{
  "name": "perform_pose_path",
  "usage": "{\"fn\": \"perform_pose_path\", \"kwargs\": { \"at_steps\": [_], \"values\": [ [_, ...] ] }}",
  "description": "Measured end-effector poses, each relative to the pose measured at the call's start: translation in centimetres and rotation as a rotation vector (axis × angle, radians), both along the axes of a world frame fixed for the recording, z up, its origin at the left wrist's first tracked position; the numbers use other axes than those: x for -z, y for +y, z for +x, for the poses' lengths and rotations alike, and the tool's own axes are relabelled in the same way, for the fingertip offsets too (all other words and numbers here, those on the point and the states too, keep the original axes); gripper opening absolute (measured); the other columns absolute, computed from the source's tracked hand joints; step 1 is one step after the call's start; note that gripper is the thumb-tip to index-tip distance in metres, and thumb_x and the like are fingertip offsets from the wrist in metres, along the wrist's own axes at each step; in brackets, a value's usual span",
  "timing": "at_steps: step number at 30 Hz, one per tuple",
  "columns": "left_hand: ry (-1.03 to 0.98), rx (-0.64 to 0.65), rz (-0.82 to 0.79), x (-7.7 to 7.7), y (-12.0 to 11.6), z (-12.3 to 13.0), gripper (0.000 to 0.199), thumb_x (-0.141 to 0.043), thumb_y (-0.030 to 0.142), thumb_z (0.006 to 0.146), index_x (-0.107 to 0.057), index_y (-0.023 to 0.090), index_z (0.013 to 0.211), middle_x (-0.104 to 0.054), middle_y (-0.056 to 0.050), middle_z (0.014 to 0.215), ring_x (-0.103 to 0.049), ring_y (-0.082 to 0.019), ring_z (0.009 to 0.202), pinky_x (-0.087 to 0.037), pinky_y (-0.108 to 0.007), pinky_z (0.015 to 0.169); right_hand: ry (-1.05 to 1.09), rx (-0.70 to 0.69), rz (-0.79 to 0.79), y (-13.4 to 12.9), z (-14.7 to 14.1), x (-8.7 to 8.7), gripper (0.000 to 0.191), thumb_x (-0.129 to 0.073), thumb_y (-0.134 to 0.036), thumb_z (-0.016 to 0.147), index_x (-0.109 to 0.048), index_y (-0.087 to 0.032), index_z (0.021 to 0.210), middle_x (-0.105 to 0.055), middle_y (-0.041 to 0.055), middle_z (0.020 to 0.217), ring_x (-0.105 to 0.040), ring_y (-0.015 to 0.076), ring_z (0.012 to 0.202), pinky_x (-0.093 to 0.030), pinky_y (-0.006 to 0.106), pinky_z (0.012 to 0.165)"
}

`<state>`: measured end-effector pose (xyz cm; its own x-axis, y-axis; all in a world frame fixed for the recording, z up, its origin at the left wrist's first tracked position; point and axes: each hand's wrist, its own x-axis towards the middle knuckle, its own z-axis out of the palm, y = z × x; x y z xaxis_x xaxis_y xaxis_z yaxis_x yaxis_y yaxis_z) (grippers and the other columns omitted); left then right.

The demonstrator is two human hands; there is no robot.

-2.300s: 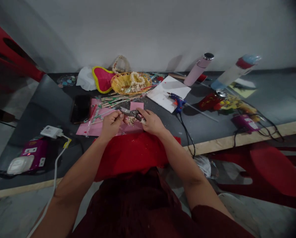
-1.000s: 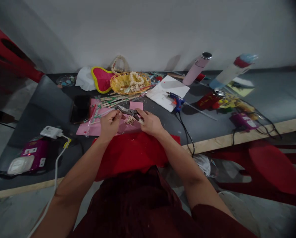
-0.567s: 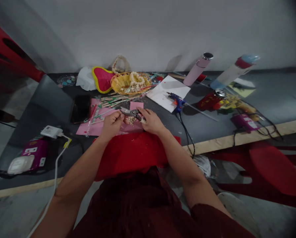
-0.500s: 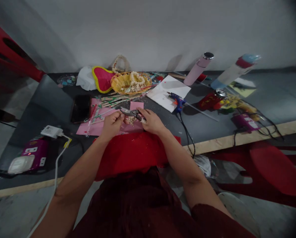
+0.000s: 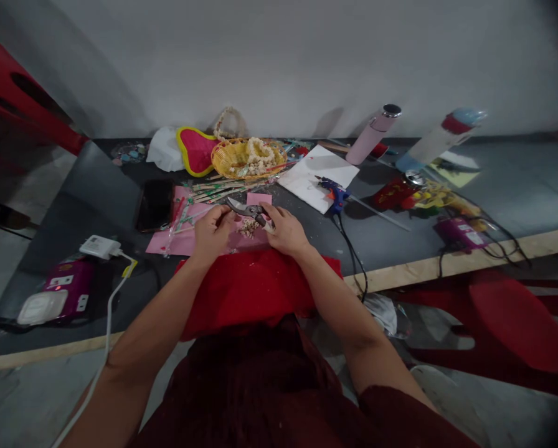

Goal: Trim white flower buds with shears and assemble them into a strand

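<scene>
1. Okay, closest thing is the red cloth (image 5: 255, 289), spread at the table's near edge in front of the person, with tiny pale specks on it.
2. Right hand (image 5: 287, 231) is wrapped around the handles of the pruning shears (image 5: 247, 210), which sit over the pink sheet (image 5: 180, 244), blades pointing at the other hand. Left hand (image 5: 210, 235) is curled with its fingertips right by the blade tip; can't tell if it's pinching something.
3. Versus half a second ago: the left thumb doesn't stick up by the blades anymore, and more of the pale bead-like pile (image 5: 248, 229) under the shears shows. Table stuff stays put.
4. Off to the left, a purple power strip (image 5: 71, 283) and a white charger (image 5: 100, 247). Printing's too small to read.
5. Past the sheet's left side lies a dark phone (image 5: 156, 206), then a bunch of sticks (image 5: 218, 188).
6. Over right, a red can (image 5: 391, 193) with unreadable markings, and a blue glue gun (image 5: 337, 194) partly on white paper (image 5: 302, 177).
7. Farther back, the yellow wicker basket (image 5: 220, 160) holds a coiled pale strand (image 5: 259, 155).
8. Near the wall: pink thermos (image 5: 370, 137), contents hidden, and a clear bottle (image 5: 440, 143), bluish at the bottom.
</scene>
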<state>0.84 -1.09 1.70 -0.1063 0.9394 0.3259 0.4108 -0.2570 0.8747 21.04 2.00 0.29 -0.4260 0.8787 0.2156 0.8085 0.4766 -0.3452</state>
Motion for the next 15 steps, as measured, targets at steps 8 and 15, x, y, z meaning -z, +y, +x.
{"fn": "perform_pose_path", "kwargs": {
  "at_steps": [8, 15],
  "values": [
    [0.045, 0.047, 0.014, -0.52, -0.22, -0.02, 0.022, -0.049, 0.025, 0.087, -0.067, 0.017, 0.077, -0.067, -0.001, 0.066, -0.063, -0.011, 0.065, -0.044, -0.02, 0.056, -0.048, -0.059, -0.012, 0.47, 0.65, 0.04, 0.063, -0.049, -0.031, 0.086, -0.032, -0.02, 0.145, -0.056, 0.0127, 0.126, -0.05, 0.0283, 0.112, -0.043, 0.042, 0.092],
    [0.01, 0.039, 0.033, -0.32, -0.19, 0.0, 0.02, -0.05, 0.027, 0.089, -0.066, 0.018, 0.081, -0.071, -0.002, 0.07, -0.063, -0.011, 0.064, -0.044, -0.02, 0.056, -0.037, -0.056, -0.001, -0.04, 0.38, -0.5, 0.055, -0.047, -0.03, 0.088, -0.038, -0.022, 0.142, -0.06, 0.0102, 0.12, -0.056, 0.0251, 0.106, -0.044, 0.034, 0.089]
  ]
}}
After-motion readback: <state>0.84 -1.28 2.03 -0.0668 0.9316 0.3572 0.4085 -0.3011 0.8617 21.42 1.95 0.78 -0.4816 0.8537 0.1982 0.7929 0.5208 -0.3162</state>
